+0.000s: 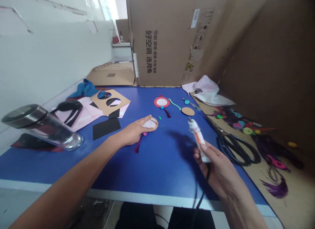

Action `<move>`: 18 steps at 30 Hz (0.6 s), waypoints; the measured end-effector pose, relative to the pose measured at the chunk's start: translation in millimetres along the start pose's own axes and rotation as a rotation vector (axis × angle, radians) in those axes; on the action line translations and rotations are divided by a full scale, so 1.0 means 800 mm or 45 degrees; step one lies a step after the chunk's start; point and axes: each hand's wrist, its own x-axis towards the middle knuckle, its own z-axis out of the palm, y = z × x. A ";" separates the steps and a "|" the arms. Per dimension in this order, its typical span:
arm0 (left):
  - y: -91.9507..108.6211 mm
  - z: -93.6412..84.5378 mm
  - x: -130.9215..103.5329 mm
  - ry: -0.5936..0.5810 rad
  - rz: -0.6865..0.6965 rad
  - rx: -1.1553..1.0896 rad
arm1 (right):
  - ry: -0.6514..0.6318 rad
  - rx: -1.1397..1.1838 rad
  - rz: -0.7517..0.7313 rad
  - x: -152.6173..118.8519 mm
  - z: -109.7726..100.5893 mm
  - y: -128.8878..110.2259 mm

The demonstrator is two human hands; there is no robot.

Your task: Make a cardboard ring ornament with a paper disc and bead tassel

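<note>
steadying the whitish disc [149,124] in a light hold with your left hand [133,131], you likely need the corded tool [200,142], wrapped in your right hand [218,161], nearer.

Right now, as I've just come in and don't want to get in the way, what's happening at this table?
A person's right hand grips a white corded tool above the blue table, its tip apart from the round disc that the left hand is touching. A purple tassel lies by that disc. Farther back lies a red-rimmed disc; black-handled scissors lie to the right, and a clear bottle is on the left.
</note>
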 end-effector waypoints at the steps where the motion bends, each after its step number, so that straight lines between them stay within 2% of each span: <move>1: -0.001 0.001 0.000 0.001 -0.003 -0.005 | -0.036 0.089 0.062 0.001 -0.001 -0.005; 5: -0.001 0.002 0.000 0.018 -0.004 -0.022 | -0.222 0.418 0.256 0.007 0.002 -0.021; 8: 0.000 0.002 0.000 0.009 -0.006 -0.021 | -0.234 0.399 0.235 0.013 0.009 -0.031; 14: 0.000 0.002 0.000 0.036 0.035 -0.005 | -0.208 -0.068 -0.168 0.036 0.033 -0.051; 18: 0.000 0.002 -0.001 0.051 0.040 -0.004 | -0.185 -0.626 -0.476 0.055 0.057 -0.050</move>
